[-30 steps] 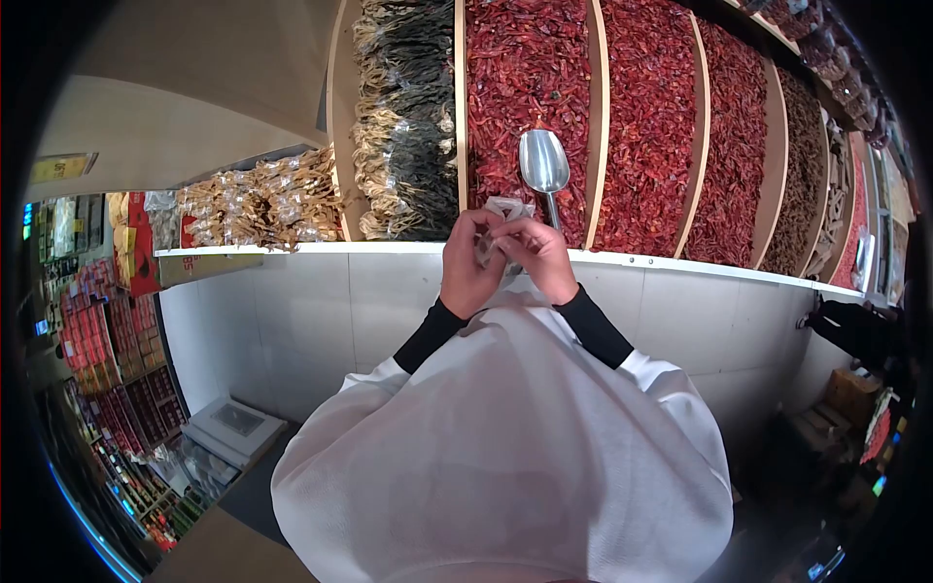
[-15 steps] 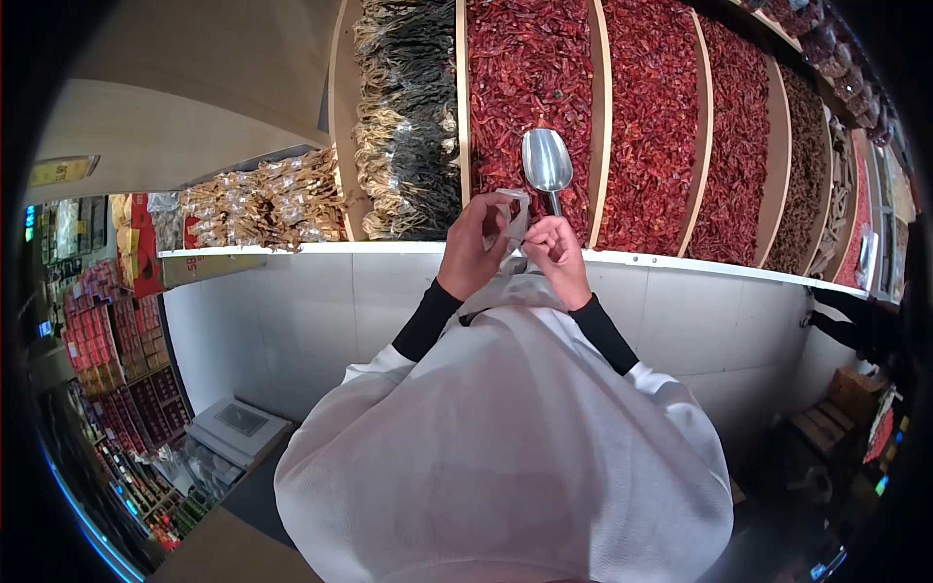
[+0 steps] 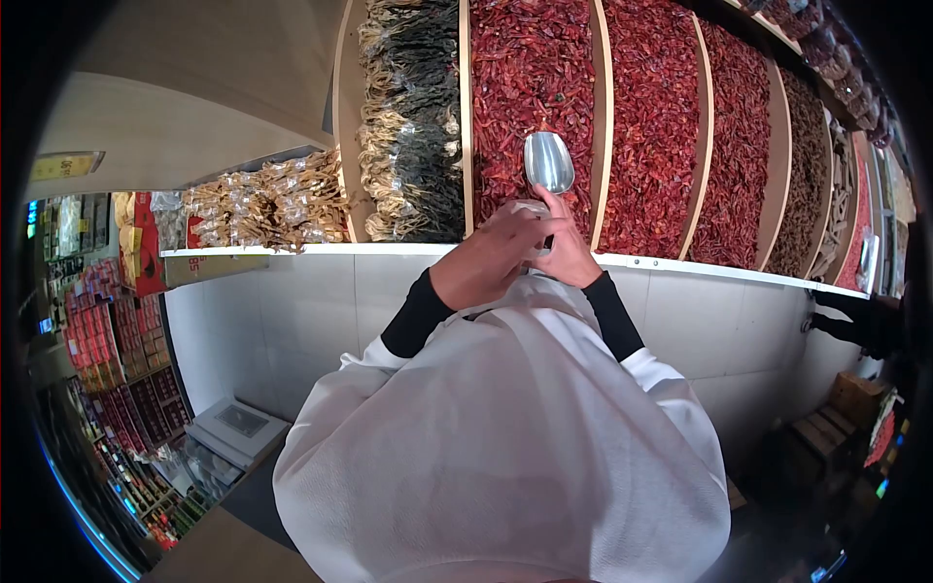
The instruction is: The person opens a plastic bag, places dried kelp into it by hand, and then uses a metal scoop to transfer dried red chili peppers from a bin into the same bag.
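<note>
In the head view my left hand (image 3: 496,255) is curled over a thin clear plastic bag (image 3: 531,207), of which only a bit shows above the knuckles. Close against it, my right hand (image 3: 569,251) has its fingers partly behind the left ones, and what it holds is hidden. A metal scoop (image 3: 550,163) lies on the dried red chilies (image 3: 525,58), its handle hidden behind my hands. Both hands are at the white front edge of the bin.
More chilies (image 3: 651,126) fill bins on the right, past wooden dividers (image 3: 603,146). Dark dried strands (image 3: 418,117) and packaged brown goods (image 3: 267,204) lie to the left. A scale (image 3: 238,428) stands at lower left. Part of a person (image 3: 855,325) shows at far right.
My hands have come together, the left moving right and over the bag, the right overlapping it. The bag is now mostly covered, and so is the scoop's handle.
</note>
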Motion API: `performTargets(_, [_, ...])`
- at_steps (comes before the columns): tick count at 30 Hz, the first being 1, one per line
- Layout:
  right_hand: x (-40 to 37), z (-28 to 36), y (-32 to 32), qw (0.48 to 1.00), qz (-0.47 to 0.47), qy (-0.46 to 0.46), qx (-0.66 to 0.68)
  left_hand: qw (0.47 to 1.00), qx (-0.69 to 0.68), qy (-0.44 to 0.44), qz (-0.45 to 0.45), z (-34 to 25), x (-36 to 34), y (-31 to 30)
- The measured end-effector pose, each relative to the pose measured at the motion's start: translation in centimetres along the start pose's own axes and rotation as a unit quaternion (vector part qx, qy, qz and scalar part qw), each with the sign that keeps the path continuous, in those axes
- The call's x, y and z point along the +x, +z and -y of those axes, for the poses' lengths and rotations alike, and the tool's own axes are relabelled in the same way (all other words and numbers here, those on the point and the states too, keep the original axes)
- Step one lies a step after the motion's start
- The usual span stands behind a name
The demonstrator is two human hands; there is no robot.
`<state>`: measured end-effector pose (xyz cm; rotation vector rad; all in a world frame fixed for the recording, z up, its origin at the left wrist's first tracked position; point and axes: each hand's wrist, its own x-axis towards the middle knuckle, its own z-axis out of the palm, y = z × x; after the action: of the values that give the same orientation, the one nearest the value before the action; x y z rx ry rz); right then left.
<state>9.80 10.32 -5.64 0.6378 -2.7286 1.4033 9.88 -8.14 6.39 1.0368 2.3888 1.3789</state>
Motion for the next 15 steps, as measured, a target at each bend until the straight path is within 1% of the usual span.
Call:
performTargets(1, [0.2, 0.2, -0.2, 1.000, 0.000, 0.000, 0.000, 1.000, 0.000, 0.000, 0.000, 0.2, -0.2, 0.3])
performTargets(3, [0.7, 0.7, -0.7, 0.988, 0.043, 0.010, 0.148, 0.996, 0.053, 0.057, 0.034, 0.6, -0.6, 0.8])
performTargets(4, [0.7, 0.1, -0.3, 0.988, 0.043, 0.010, 0.148, 0.996, 0.053, 0.057, 0.034, 0.5, -0.9, 1.1])
performTargets(5, [0.8, -0.5, 0.1, 0.965, 0.084, 0.051, 0.241, 0.996, 0.055, 0.043, 0.062, -0.2, -0.9, 1.2])
performTargets(6, [0.7, -1.0, 0.4, 0.931, 0.125, 0.091, 0.331, 0.994, 0.058, 0.029, 0.089, -0.6, -1.0, 1.2])
performTargets(7, [0.6, -1.5, 0.7, 0.930, 0.128, 0.090, 0.332, 0.994, 0.059, 0.027, 0.087, -0.7, -1.1, 1.2])
performTargets(9, [0.8, -1.4, 0.6, 0.956, 0.127, 0.030, 0.264, 0.994, 0.077, 0.076, 0.024, -0.8, -1.1, 1.1])
performTargets(10, [0.8, -1.2, 0.6, 0.956, 0.129, 0.030, 0.263, 0.994, 0.077, 0.076, 0.023, -0.8, -0.9, 0.8])
performTargets(12, [0.7, -0.4, 0.5, 0.988, 0.106, -0.041, 0.107, 0.996, 0.032, 0.070, -0.038, -0.8, -0.3, -0.6])
performTargets(13, [0.6, -0.6, 0.7, 0.987, 0.108, -0.042, 0.107, 0.996, 0.032, 0.069, -0.040, -0.4, -0.3, -1.3])
performTargets(15, [0.7, -0.3, 0.8, 0.973, 0.154, 0.037, 0.168, 0.997, -0.037, -0.011, -0.068, 0.3, -0.4, -2.7])
